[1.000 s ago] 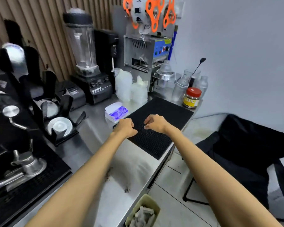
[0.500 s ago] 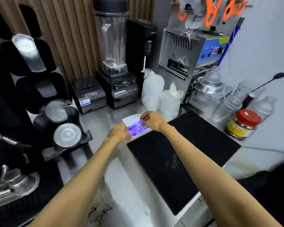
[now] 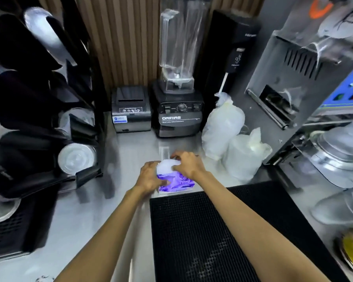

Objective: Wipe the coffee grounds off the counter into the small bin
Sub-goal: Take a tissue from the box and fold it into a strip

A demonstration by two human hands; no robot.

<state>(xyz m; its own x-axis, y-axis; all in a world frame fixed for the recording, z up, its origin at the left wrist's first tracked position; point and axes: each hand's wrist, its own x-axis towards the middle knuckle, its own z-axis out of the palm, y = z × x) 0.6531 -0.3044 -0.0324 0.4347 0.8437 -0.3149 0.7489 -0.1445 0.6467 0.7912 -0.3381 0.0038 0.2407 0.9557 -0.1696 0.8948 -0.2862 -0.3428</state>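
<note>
A small tissue pack [image 3: 177,185] with a purple printed top lies on the steel counter [image 3: 102,220], just behind the black rubber mat [image 3: 212,231]. My left hand [image 3: 151,176] grips the pack's left side. My right hand [image 3: 189,165] is curled over its far end, fingers closed on a white tissue [image 3: 166,166] that bulges up between both hands. Neither the coffee grounds nor the small bin is in view.
Behind the pack stand a receipt printer [image 3: 130,112], a blender [image 3: 177,110] and white plastic bags [image 3: 222,127]. A cup sealing machine [image 3: 306,78] fills the right side. A black rack with clear lids [image 3: 75,157] and a drip tray [image 3: 4,231] line the left.
The view has moved forward past the grounds and bin. Both hands went from the mat to the tissue pack; the left now holds it and the right has tissue bunched up.
</note>
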